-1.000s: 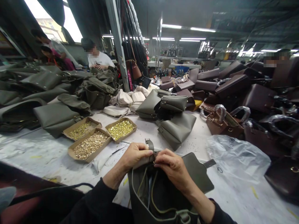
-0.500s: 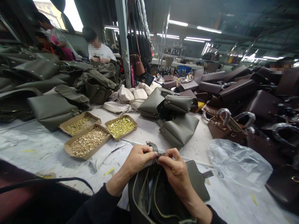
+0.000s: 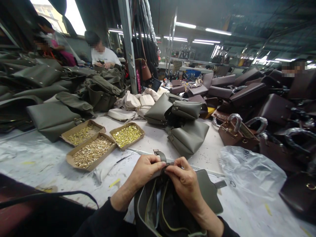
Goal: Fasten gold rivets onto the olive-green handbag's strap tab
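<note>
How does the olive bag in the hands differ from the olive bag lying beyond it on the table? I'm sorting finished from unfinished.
The bag in the hands stands open, lining showing; the lying bag is flat on its side. The left hand and right hand pinch the first bag's rim; nothing touches the lying bag. Both are olive-grey.

A: where's everything sitting?
B: open bag [image 3: 172, 204] at 6, three cardboard trays [image 3: 91, 151] at 10, plastic bag [image 3: 251, 171] at 3, folded bags [image 3: 187, 135] at 12 on the table [image 3: 37, 161].
</note>
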Available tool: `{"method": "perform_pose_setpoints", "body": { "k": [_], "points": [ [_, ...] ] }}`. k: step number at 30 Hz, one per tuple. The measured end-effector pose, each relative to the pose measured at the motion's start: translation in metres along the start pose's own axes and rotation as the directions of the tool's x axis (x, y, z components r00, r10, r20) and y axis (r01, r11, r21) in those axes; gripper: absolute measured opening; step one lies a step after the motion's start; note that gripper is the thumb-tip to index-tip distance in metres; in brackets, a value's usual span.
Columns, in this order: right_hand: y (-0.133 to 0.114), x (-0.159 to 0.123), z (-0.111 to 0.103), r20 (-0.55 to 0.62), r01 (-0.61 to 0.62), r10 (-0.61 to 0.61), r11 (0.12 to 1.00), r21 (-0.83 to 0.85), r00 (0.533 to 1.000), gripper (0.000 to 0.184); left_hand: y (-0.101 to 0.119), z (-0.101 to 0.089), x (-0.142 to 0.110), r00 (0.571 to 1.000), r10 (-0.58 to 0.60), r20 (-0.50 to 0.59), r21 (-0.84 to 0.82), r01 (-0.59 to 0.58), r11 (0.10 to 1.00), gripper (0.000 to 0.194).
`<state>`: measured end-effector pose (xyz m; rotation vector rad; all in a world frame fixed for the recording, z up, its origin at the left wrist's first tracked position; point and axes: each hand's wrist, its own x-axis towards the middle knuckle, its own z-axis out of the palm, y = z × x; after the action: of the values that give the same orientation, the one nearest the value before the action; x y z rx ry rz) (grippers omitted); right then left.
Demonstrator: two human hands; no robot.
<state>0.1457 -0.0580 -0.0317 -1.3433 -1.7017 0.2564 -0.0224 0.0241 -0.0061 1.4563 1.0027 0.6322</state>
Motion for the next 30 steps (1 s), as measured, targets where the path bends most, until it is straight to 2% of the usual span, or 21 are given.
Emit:
{"method": "perform_pose_setpoints", "body": {
  "k": [8, 16, 30],
  "points": [
    [-0.0031, 0.0018, -0.0016, 0.038, -0.014, 0.017, 0.998, -0.069, 0.999, 0.013, 0.003, -0.0003, -0.0014, 1.0, 0.004, 0.011, -0.013, -0.004, 1.0, 0.035],
    [-0.0043, 0.0028, 0.0001, -0.01, -0.051, 0.051, 0.998, -0.033, 0.999, 0.011, 0.0026, 0.0013, -0.0017, 1.0, 0.023, 0.007, 0.001, -0.023, 1.0, 0.034],
    [-0.0101, 0.0055, -0.0033, 0.013, -0.113, 0.114, 0.992, -0.063, 0.993, 0.009, 0.0029, 0.0028, -0.0033, 1.0, 0.018, 0.005, 0.024, -0.018, 1.0, 0.033]
  ]
}}
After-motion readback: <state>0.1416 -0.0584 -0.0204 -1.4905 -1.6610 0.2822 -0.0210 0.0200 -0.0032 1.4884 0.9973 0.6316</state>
